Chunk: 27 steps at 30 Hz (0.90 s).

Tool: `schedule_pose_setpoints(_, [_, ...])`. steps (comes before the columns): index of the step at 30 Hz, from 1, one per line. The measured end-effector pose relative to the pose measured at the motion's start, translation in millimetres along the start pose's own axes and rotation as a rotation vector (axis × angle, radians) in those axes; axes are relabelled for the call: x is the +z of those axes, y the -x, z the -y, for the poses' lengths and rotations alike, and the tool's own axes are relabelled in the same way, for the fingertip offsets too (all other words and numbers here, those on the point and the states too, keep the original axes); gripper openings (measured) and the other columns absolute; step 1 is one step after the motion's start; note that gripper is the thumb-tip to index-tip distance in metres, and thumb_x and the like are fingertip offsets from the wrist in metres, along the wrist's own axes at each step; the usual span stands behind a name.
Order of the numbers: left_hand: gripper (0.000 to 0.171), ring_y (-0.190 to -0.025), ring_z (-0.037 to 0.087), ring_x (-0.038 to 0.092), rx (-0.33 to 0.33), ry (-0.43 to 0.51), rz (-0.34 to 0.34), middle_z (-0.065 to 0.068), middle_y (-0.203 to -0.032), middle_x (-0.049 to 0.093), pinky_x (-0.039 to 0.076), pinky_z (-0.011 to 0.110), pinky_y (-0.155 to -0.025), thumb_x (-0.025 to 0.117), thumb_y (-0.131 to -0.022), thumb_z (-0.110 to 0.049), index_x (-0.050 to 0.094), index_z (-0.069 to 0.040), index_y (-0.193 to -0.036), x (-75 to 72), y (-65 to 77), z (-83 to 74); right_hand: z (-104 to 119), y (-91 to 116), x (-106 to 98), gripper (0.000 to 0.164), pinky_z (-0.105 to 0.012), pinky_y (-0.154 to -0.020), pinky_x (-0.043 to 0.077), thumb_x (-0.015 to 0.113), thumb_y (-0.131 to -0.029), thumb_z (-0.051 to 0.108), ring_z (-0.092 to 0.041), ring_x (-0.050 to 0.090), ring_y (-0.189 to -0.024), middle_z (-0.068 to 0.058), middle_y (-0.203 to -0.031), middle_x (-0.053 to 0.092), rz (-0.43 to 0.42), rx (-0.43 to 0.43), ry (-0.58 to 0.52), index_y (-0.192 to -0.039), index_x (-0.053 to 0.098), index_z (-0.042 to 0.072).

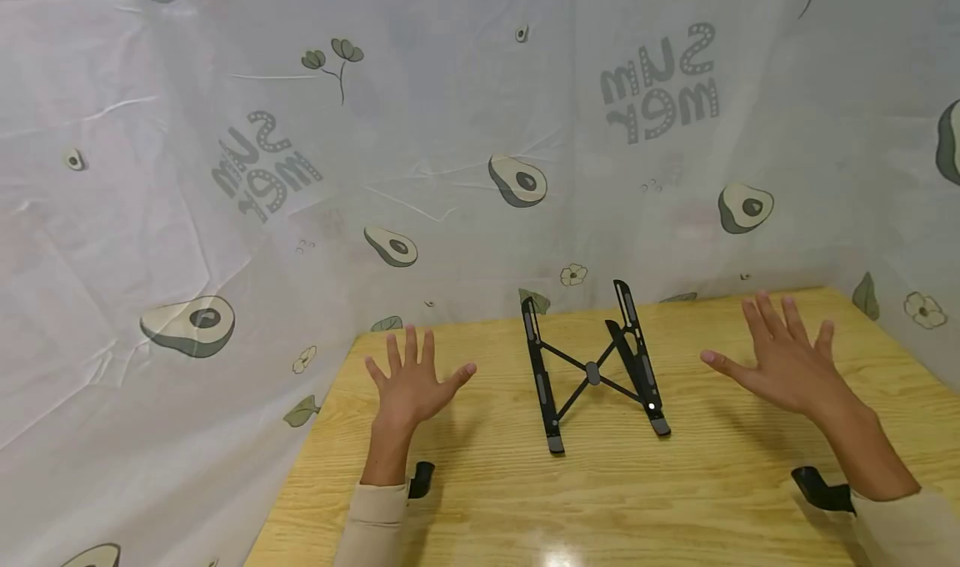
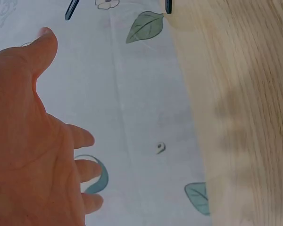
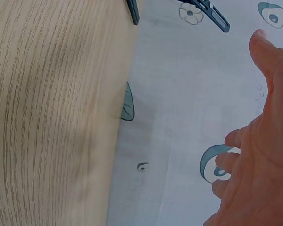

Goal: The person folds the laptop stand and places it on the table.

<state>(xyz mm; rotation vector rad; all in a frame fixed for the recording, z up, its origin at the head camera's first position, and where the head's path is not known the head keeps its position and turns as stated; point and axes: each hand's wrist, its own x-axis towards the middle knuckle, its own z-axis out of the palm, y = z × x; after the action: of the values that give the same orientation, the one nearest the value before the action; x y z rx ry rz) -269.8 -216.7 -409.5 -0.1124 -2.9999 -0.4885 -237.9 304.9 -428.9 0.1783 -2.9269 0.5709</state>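
Observation:
A black folding laptop stand (image 1: 592, 373) stands on the wooden table, its two long side bars joined by crossed struts. To its left my left hand (image 1: 411, 390) hovers with fingers spread, holding nothing. My right hand (image 1: 791, 367) is held over the table on the stand's other side, fingers likewise spread and nothing in it. Neither hand touches the stand. The left wrist view has my left hand (image 2: 33, 136) along its left edge; the right wrist view has my right hand (image 3: 259, 141) at its right. Only tips of the stand (image 3: 212, 14) show there.
The light wooden table (image 1: 480, 500) meets a pale hanging sheet (image 1: 450, 117) printed with avocados, leaves and lettering at its back and left. Black wrist mounts (image 1: 821, 490) stick out by both sleeves.

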Motion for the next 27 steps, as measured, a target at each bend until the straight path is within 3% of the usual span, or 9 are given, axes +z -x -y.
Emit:
schedule_pose_setpoints(17, [0.108,-0.166,0.05,-0.011,0.046,0.006,0.024,0.019,-0.181,0.0,-0.01,0.085,-0.121,0.056,-0.097,-0.078,0.018,-0.011,-0.173,17.6,-3.1,-10.3,9,-5,11,0.114,-0.092,-0.112,-0.01,0.056,-0.103,0.068,-0.059,-0.016,-0.16,-0.034,-0.175,-0.007,0.021,-0.024,-0.039,-0.17,-0.001,-0.004])
schedule_pose_setpoints(27, [0.103,-0.167,0.05,-0.006,0.044,0.029,0.03,0.02,-0.181,0.002,-0.002,0.085,-0.123,0.058,-0.1,-0.073,0.018,-0.012,-0.173,25.2,-8.9,-22.1,16,-12,15,0.113,-0.09,-0.115,0.001,0.058,-0.104,0.065,-0.059,-0.014,-0.16,-0.037,-0.174,-0.005,0.044,-0.036,-0.123,-0.169,-0.002,-0.005])
